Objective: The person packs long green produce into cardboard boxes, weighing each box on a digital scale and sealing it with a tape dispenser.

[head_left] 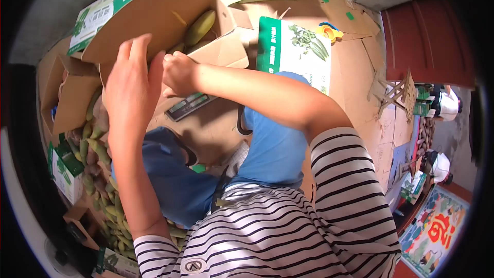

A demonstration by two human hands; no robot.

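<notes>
An open cardboard carton (226,51) stands in front of me with a long yellow-green vegetable (199,28) inside. Its large raised flap (154,13) leans over to the left. My left hand (131,74) is at that flap, fingers stretched upward and nothing visible in it. Right beside it, my right hand (179,73) is closed with curled fingers at the carton's near side; what it holds, if anything, is hidden. Below the right hand lies a dark device with a display (188,105), partly covered.
A heap of long vegetables (98,149) lies left of my legs, near another open carton (77,95). A green-and-white printed box (301,46) and a yellow tape dispenser (329,32) are at right. Two people (446,104) work farther right, near a folding stool (399,95).
</notes>
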